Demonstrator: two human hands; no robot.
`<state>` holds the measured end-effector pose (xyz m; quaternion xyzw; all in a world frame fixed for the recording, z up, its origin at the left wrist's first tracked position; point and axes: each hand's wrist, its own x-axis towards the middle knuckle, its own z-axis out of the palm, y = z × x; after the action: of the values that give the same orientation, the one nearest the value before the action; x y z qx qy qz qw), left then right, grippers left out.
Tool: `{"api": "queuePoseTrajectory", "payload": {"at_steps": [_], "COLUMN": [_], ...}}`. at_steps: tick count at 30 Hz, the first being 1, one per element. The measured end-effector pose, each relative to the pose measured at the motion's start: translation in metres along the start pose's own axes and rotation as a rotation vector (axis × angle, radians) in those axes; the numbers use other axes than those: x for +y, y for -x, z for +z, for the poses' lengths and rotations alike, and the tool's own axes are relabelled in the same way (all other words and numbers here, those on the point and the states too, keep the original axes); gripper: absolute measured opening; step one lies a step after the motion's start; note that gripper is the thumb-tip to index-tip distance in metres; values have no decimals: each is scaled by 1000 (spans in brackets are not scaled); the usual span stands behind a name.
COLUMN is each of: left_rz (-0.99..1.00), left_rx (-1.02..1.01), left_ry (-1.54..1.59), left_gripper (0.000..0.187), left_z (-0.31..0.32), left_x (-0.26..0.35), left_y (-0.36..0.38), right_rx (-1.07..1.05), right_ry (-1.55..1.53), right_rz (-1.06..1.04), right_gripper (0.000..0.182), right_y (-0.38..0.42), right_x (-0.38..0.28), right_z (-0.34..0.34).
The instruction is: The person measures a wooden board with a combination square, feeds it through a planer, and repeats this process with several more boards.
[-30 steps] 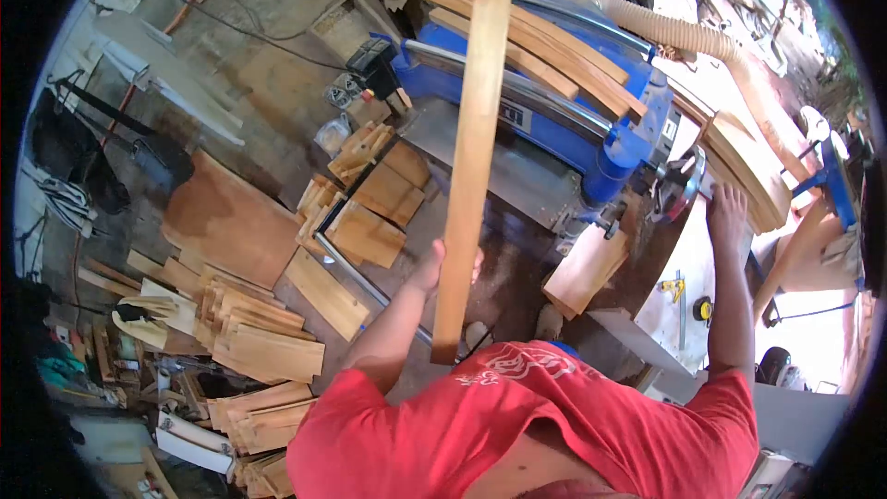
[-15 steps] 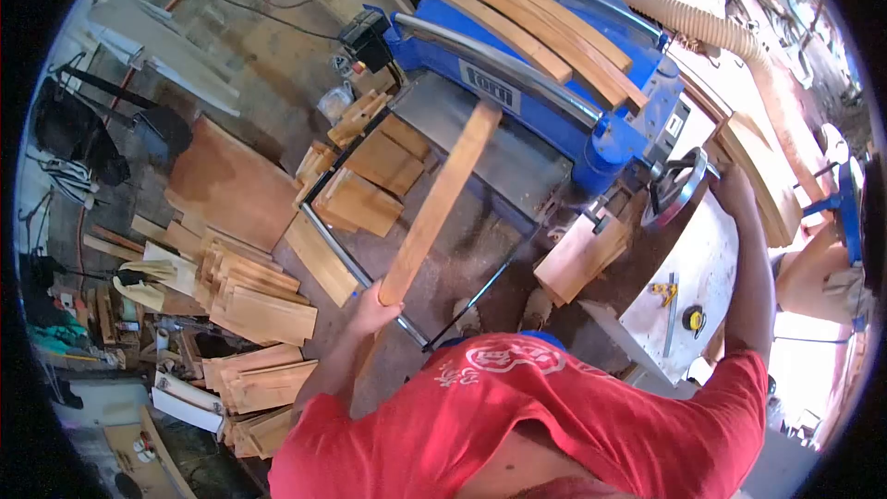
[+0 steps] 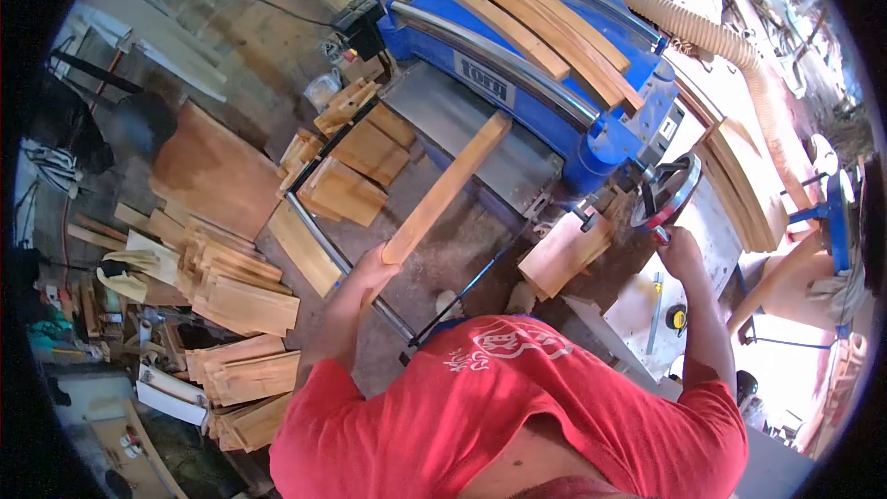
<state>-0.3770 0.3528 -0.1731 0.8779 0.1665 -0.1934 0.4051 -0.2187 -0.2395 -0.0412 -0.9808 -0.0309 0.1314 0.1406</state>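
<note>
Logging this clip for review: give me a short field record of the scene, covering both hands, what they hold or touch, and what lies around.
Setting: woodworking shop seen from a head camera
Left hand: grips the near end of a long pale wooden board, whose far end points toward the blue planer machine
Right hand: on the handle of the round metal handwheel at the machine's side
On the machine: curved wooden strips
Floor, left: stacks of cut wooden pieces
Right: yellow tape measure on a white surface
Far side: another person, partly visible

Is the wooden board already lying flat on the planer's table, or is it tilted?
Tilted. The left hand holds the wooden board by its near end; its far end reaches over the planer's table.
</note>
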Motion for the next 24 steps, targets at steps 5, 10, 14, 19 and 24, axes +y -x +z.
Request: {"api": "queuePoseTrajectory", "payload": {"at_steps": [5, 10, 14, 19, 24], "left_rz": [10, 32, 6, -36, 4], "left_rx": [-25, -30, -71, -148, -124], "left_ry": [5, 47, 83, 96, 69], "left_gripper": [54, 54, 54, 55, 56], "left_z": [-7, -8, -13, -23, -30], "left_x": [-15, -28, -27, -7, -26], "left_y": [-12, -23, -21, -17, -21], "right_rx": [-18, 154, 229, 373, 480], "right_ry": [-160, 159, 71, 51, 171], "right_rz": [-209, 246, 36, 244, 243], "right_gripper": [23, 34, 21, 29, 29], "right_y": [-37, -129, -24, -126, -54], "right_x": [46, 66, 32, 140, 77], "right_z": [59, -25, -24, 111, 12]}}
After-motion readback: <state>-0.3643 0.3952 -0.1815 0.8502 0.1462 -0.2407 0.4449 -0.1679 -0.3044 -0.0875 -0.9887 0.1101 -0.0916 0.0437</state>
